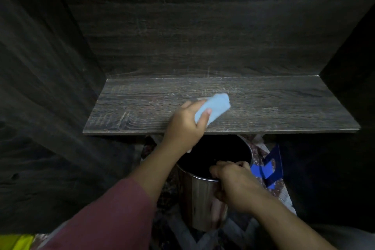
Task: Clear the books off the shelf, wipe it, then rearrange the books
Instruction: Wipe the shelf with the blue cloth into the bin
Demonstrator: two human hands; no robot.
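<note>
Step in hand: the wiping step is running. The shelf is lying bare, and no books are showing anywhere in view.
Left hand: the left hand is reaching over the front edge, fingers and thumb curling round a folded light-blue cloth and pressing it onto the board, a little right of the middle.
Right hand: the right hand is working low, below the shelf's front edge, fingers hooking over the near rim of a tall steel bin and gripping it.
Bin: it is standing upright on the patterned floor, mouth open just under the shelf's lip — probably waiting to catch the dust.
Off to the side: a blue bookend is sitting on the floor just right of the bin.
Next move: I'm judging it calls for flat, firm strokes toward the front edge, with the bin staying beneath the cloth — and both ends and the back corners are likely needing passes before any books go back.
</note>
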